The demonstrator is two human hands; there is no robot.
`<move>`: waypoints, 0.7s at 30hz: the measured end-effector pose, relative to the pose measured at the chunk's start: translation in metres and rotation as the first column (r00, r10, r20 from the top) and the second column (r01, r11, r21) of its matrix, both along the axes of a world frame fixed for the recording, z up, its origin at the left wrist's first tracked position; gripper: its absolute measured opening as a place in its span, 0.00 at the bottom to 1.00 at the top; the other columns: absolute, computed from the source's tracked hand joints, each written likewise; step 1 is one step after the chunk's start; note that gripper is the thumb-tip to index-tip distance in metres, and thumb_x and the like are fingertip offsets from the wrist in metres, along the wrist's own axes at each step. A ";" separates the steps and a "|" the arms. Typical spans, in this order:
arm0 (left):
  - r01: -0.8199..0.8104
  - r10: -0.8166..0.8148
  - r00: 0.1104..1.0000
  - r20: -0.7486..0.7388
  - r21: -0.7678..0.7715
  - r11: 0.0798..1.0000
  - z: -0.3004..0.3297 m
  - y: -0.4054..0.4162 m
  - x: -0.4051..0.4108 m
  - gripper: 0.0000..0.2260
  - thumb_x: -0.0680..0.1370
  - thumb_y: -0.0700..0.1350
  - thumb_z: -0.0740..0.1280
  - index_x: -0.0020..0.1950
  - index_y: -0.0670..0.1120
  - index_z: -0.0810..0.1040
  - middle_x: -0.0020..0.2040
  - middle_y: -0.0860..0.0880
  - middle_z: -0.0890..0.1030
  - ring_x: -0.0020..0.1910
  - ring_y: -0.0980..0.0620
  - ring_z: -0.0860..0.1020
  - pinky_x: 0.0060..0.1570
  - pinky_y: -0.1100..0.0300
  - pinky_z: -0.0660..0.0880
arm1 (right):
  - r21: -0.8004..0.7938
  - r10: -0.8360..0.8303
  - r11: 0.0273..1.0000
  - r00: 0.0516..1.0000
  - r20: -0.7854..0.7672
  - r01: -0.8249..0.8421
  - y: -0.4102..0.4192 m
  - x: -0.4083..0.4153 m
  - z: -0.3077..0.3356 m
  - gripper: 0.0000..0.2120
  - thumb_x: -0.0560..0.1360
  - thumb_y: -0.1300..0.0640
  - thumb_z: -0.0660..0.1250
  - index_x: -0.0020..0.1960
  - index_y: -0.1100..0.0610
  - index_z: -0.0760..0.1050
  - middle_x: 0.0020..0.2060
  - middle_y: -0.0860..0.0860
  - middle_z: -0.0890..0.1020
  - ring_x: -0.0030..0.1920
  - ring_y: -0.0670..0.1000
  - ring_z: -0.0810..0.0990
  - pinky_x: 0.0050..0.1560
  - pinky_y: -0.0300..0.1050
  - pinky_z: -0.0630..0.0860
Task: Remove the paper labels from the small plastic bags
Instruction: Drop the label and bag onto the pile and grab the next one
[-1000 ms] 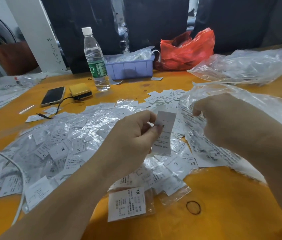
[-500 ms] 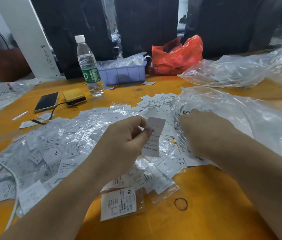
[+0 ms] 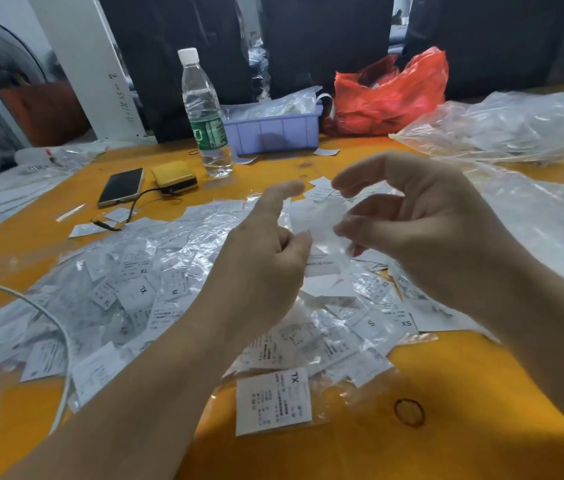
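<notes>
Both hands are raised over the middle of the counter [image 3: 447,427] with one small bag between them. The left hand [image 3: 266,258] has its forefinger pointing up and its thumb pressed against the edge of the small plastic bag [image 3: 315,223], which looks like a pinch, though motion blur hides the exact contact. The right hand [image 3: 422,230] has its fingers curled loosely over the bag's other side, fingertips at the film; whether they grip it or only touch it cannot be told. A paper label [image 3: 322,263] shows at the bag's lower end, so this one seems to be only part way out.

Beneath and to the left spreads a wide heap of bags [image 3: 128,282], most with size labels visible inside, and one lone bag with a label [image 3: 273,400] lies nearest the camera. A small stack of loose labels [image 3: 322,188] lies beyond the hands. To the right is a big clear sack [image 3: 543,216]. Judging by the heap, most of the work is left.
</notes>
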State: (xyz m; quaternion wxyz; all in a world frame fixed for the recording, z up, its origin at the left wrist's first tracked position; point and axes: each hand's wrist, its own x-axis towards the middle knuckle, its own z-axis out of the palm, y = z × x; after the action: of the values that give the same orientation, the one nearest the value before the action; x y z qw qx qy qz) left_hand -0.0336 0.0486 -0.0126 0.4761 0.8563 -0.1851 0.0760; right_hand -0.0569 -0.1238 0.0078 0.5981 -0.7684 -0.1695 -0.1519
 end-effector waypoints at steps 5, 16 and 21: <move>0.038 -0.038 0.998 -0.040 -0.020 0.999 0.001 -0.002 0.000 0.12 0.77 0.40 0.61 0.44 0.52 0.84 0.28 0.55 0.78 0.29 0.54 0.75 0.29 0.54 0.72 | 0.230 0.135 0.967 0.986 -0.102 -0.108 0.000 0.005 -0.003 0.16 0.69 0.75 0.71 0.50 0.58 0.79 0.48 0.58 0.79 0.38 0.53 0.83 0.41 0.45 0.80; 0.093 -0.094 0.996 -0.011 -0.066 0.993 0.010 -0.003 -0.008 0.16 0.77 0.59 0.65 0.41 0.48 0.81 0.34 0.45 0.80 0.36 0.44 0.78 0.39 0.43 0.78 | 0.247 0.131 0.967 0.962 -0.239 -0.070 0.001 0.005 -0.004 0.24 0.60 0.73 0.75 0.54 0.57 0.78 0.55 0.60 0.79 0.47 0.62 0.84 0.53 0.55 0.82; 0.065 -0.064 0.998 0.024 -0.039 0.997 0.013 -0.003 -0.010 0.12 0.77 0.56 0.68 0.41 0.49 0.82 0.34 0.48 0.81 0.36 0.46 0.79 0.39 0.44 0.78 | 0.333 0.182 0.939 0.943 -0.279 -0.082 0.002 0.006 -0.003 0.30 0.51 0.65 0.73 0.54 0.59 0.77 0.52 0.59 0.78 0.40 0.54 0.83 0.44 0.47 0.83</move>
State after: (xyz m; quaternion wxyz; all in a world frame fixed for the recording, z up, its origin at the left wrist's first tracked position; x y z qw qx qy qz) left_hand -0.0432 0.0457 -0.0001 0.4930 0.8395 -0.2163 0.0739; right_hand -0.0507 -0.1217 0.0050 0.7415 -0.6632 -0.1002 -0.0156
